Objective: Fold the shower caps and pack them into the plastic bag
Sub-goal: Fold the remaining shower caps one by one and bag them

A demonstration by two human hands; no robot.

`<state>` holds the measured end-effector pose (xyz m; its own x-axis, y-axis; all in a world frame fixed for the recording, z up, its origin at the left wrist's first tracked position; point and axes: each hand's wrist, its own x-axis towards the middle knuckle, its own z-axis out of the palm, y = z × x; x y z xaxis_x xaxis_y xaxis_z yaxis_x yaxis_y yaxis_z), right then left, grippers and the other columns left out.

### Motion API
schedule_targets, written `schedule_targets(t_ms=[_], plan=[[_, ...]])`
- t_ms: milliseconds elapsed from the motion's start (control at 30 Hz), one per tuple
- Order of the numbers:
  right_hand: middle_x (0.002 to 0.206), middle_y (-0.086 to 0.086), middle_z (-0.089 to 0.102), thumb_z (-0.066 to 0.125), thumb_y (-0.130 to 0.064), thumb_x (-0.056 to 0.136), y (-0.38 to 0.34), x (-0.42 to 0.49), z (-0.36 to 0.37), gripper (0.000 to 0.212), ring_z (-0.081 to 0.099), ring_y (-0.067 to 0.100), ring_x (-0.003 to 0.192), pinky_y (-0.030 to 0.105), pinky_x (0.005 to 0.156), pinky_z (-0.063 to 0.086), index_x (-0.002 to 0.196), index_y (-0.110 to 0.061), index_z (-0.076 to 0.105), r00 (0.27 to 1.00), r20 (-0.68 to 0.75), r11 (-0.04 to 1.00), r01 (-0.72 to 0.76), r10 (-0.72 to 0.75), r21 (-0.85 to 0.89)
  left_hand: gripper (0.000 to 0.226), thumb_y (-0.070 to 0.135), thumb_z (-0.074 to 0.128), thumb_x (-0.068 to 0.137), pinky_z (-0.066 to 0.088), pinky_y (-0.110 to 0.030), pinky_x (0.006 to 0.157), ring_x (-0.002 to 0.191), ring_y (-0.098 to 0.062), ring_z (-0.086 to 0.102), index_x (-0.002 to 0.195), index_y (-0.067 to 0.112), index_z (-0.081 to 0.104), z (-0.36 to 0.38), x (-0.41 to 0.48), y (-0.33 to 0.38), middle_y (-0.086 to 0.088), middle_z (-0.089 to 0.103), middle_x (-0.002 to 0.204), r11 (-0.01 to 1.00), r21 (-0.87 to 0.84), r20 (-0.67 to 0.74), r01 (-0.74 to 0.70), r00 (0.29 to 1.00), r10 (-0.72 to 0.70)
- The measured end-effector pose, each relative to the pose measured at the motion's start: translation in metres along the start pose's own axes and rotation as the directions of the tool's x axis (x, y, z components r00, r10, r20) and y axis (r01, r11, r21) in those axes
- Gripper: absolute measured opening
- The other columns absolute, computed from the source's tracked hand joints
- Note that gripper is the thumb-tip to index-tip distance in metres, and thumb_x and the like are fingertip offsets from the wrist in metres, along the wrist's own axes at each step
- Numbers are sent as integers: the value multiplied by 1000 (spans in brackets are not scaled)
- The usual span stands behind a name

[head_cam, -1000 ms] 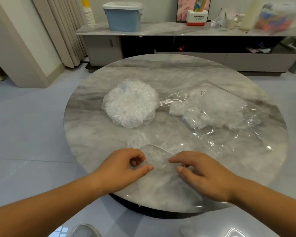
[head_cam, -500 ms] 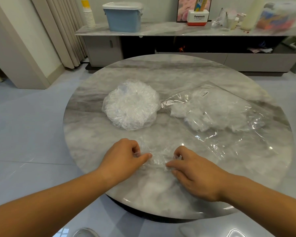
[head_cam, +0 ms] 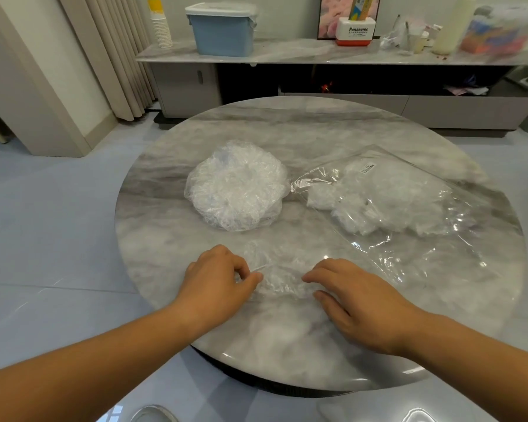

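Note:
One thin clear shower cap [head_cam: 279, 280] lies crumpled flat on the round marble table [head_cam: 165, 239], near its front edge. My left hand [head_cam: 221, 280] is at the cap's left side, fingers curled, thumb and forefinger pinching its edge. My right hand [head_cam: 358, 303] lies at the cap's right side, its fairly straight fingertips resting on the film. Behind them a round heap of loose shower caps [head_cam: 237, 185] sits mid-table. To the right lies the clear plastic bag [head_cam: 433, 251], flat, with white folded caps [head_cam: 378, 202] inside.
Beyond the table stands a low marble-topped cabinet [head_cam: 287, 53] carrying a blue lidded box [head_cam: 223, 30], stacked paper cups [head_cam: 160, 25] and bottles. Curtains [head_cam: 110, 56] hang at the back left. Pale tiled floor surrounds the table.
Both hands have moved forward from the table's front edge, taking the cap with them. The cap is now a smaller bundle between them, and my right fingers have flattened from a pinch.

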<state>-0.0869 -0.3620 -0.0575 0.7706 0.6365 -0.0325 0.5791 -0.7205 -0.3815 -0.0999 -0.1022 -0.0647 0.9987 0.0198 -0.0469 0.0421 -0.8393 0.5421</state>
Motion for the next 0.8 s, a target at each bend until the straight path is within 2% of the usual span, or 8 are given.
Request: schedule_targets(t_ms=[67, 233, 333, 433, 500, 600, 733, 800], plan=[[126, -19, 50, 36, -41, 100, 1, -3, 0, 41, 50, 5, 116, 27, 91, 49, 133, -31, 57, 1000, -14, 1000, 7, -7, 5, 17, 46, 72, 85, 47, -33, 93, 95, -7, 54, 75, 35, 64, -1, -2, -1, 12, 53, 98, 997, -83, 12, 11, 1000, -10], [124, -18, 45, 40, -36, 105, 2, -5, 2, 34, 50, 3, 111, 27, 91, 49, 131, -28, 61, 998, 67, 1000, 13, -14, 13, 18, 41, 81, 78, 35, -29, 105, 114, -8, 40, 84, 35, 65, -3, -1, -1, 17, 44, 110, 996, -60, 102, 62, 993, -56], [121, -18, 42, 40, -37, 105, 2, -5, 2, 33, 47, 1, 110, 23, 93, 46, 127, -29, 64, 995, 99, 1000, 3, -6, 24, 35, 49, 81, 75, 32, -29, 104, 117, -10, 36, 97, 38, 55, -5, 3, 3, 14, 38, 115, 992, -29, 171, 123, 978, -116], [119, -15, 42, 40, -41, 104, 2, -3, 2, 35, 48, 3, 109, 25, 95, 45, 125, -30, 65, 993, 113, 999, -19, 14, 38, 56, 69, 73, 71, 31, -30, 99, 116, -10, 35, 110, 39, 47, -4, 8, 11, 12, 35, 120, 983, -26, 168, 181, 970, -174], [117, -16, 43, 35, -53, 98, 0, 0, 0, 46, 49, 4, 108, 26, 96, 45, 125, -32, 66, 993, 118, 999, -28, 23, 45, 72, 78, 67, 70, 26, -30, 97, 119, -11, 32, 125, 38, 41, -1, 11, 15, 12, 32, 125, 980, -6, 154, 198, 969, -195], [116, -19, 44, 31, -66, 85, -2, 8, -9, 60, 48, 0, 110, 22, 96, 43, 124, -36, 65, 998, 51, 994, -49, 44, 100, 86, 75, 68, 71, 23, -32, 104, 131, -17, 30, 139, 36, 33, 3, 13, 17, 8, 31, 134, 980, 72, 130, 184, 973, -193], [119, -21, 49, 50, -55, 92, -8, 28, -22, 37, 44, -4, 116, 17, 96, 38, 114, -34, 70, 988, -113, 969, -76, 105, 236, 99, 71, 72, 70, 19, -33, 109, 134, -19, 26, 148, 35, 22, 9, 11, 16, 6, 28, 138, 981, 87, 107, 174, 977, -183], [129, -21, 48, 54, -44, 99, -10, 40, -21, 26, 35, -2, 126, 18, 100, 31, 110, -30, 73, 985, -55, 943, -138, 162, 303, 107, 70, 73, 69, 18, -33, 110, 135, -19, 24, 152, 37, 13, 11, 9, 17, 6, 26, 139, 984, 67, 86, 167, 981, -173]])
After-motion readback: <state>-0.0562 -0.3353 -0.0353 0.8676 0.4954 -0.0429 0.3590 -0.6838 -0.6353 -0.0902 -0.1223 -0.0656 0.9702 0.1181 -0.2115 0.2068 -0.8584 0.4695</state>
